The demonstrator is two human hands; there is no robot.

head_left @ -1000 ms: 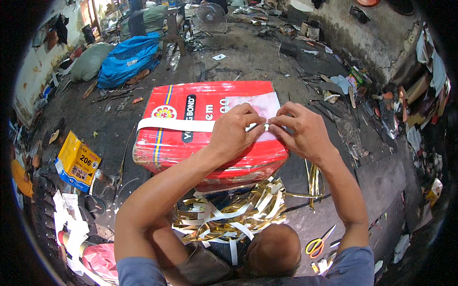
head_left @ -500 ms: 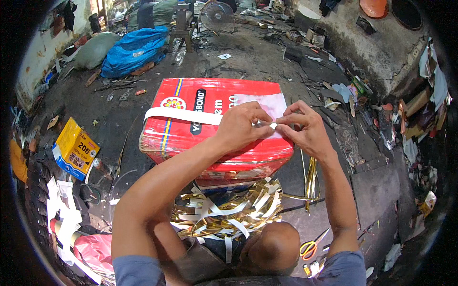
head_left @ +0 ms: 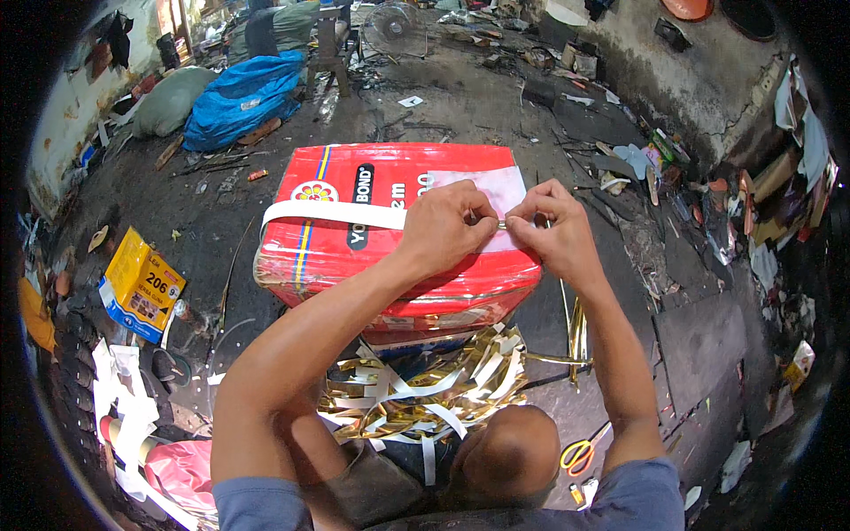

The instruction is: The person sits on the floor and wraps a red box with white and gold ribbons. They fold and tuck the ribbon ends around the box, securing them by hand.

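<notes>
In front of me a red cardboard box (head_left: 474, 288) wrapped in shiny clear film lies on its side. My left hand (head_left: 450, 226) and my right hand (head_left: 551, 226) meet over its right part, fingers closed in pinches. Between the fingertips shows a short bit of narrow gold-and-white strip (head_left: 502, 224), gripped from both sides. Under them, a pale pinkish sheet (head_left: 500, 188) lies on the box top. A broad white band (head_left: 332, 212) runs across the box from its left edge and disappears beneath my left hand; whether it joins the narrow strip is hidden.
Gold and white strips (head_left: 425, 389) heap up between the box and my knee (head_left: 513, 451). Orange-handled scissors (head_left: 577, 457) and a lighter (head_left: 576, 493) lie at lower right. A yellow carton piece (head_left: 146, 283) stands left; a blue sack (head_left: 246, 102) lies farther back. Scraps line the walls.
My fingertips have come apart slightly, and the bit between them now looks thinner and gold-edged instead of a white blob. The whole view has shifted a little.
</notes>
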